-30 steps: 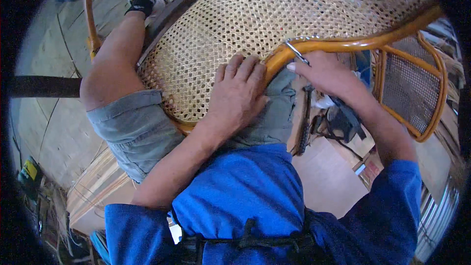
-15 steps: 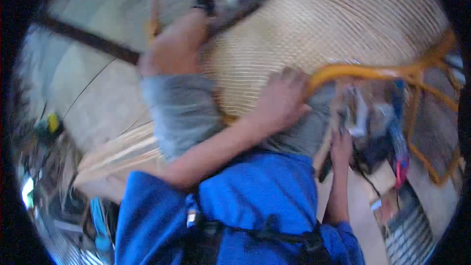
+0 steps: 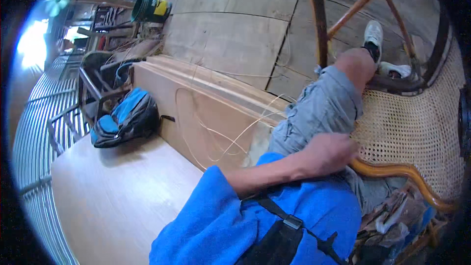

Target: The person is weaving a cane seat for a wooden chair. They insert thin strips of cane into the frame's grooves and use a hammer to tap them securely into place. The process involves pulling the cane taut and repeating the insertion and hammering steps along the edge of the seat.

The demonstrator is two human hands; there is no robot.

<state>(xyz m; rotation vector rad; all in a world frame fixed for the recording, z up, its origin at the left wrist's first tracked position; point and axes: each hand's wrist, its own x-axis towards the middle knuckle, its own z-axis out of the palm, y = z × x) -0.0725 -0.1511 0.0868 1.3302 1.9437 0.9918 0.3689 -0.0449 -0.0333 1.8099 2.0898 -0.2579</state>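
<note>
The left hand (image 3: pixel 329 153) lies with its fingers curled over the edge of the woven cane panel (image 3: pixel 417 127), right where the webbing meets the curved rattan frame (image 3: pixel 397 171); it seems to press on the rim rather than grip it, though the fingertips are hidden behind the knuckles. The panel spreads away to the right of the hand, resting against the person's grey shorts (image 3: pixel 319 110). The right hand is out of view. Loose cane strands (image 3: pixel 230 140) trail over the wooden board (image 3: pixel 206 113) to the left, well apart from the hand. A blue backpack (image 3: pixel 125 120) sits further left on the floor.
</note>
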